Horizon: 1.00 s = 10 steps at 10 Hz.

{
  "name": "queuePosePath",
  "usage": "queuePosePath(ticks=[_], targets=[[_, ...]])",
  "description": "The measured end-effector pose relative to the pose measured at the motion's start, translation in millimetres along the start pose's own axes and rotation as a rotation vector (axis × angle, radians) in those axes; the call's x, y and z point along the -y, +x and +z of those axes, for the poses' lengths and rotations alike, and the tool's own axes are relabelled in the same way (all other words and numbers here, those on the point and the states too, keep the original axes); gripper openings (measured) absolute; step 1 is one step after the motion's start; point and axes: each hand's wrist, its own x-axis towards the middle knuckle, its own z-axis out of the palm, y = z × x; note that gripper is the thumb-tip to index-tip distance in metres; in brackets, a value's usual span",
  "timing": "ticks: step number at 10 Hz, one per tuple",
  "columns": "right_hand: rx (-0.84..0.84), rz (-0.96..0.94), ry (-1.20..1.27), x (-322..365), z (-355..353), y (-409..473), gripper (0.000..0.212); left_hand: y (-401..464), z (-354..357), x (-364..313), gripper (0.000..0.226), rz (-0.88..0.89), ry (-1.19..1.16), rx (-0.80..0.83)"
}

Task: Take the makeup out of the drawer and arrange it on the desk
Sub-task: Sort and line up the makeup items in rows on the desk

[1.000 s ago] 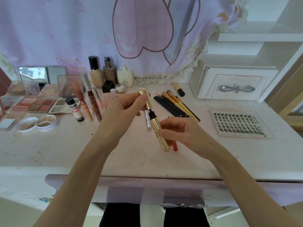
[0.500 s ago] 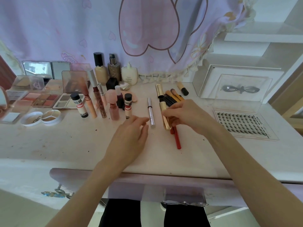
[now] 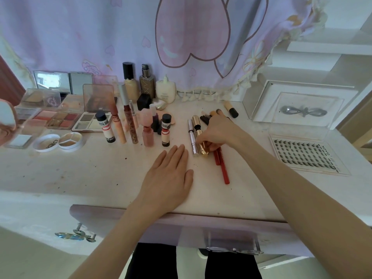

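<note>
A gold mascara tube [image 3: 200, 135] lies on the white desk [image 3: 80, 174] beside a silver tube [image 3: 192, 138]. My right hand [image 3: 218, 132] grips the gold tube near its lower end, fingers curled round it. Two red pencils [image 3: 222, 167] lie partly under that hand, and dark pencils and brushes [image 3: 207, 117] lie behind it. Flat on the desk, my left hand [image 3: 171, 178] rests with straight fingers, its tips just left of the silver tube. The lilac drawer front [image 3: 201, 228] with its bow handle [image 3: 234, 251] sits below the desk edge.
Lip tubes and small bottles [image 3: 128, 127] stand left of centre, with palettes [image 3: 58, 119] and round pots [image 3: 58, 141] further left. Foundation bottles [image 3: 148, 83] line the curtain. A lash tray [image 3: 308, 156] and clear box [image 3: 302, 111] sit on the right.
The gold tube went from being held in both hands above the desk to lying beside the silver tube. My left hand let go and came to rest flat on the desk.
</note>
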Motion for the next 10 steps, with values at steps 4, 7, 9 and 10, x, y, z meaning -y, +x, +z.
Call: queuePosePath(ticks=[4, 7, 9, 10], targets=[[-0.039, -0.046, 0.008, -9.2, -1.4, 2.6, 0.025, -1.0, 1.7, 0.8, 0.058, 0.006, 0.034, 0.014], [-0.554, -0.068, -0.005, -48.6, -32.9, 27.3, 0.031, 0.3, 2.1, 0.9, 0.058, -0.010, 0.013, 0.021], [-0.477, 0.034, -0.157, -66.1, -37.9, 57.1, 0.035, 1.4, 3.1, 0.7, 0.058, -0.021, 0.005, 0.020], [-0.457, 0.032, -0.175, -65.7, -37.6, 62.3, 0.033, 1.2, 2.7, 1.2, 0.058, -0.020, -0.007, 0.015]])
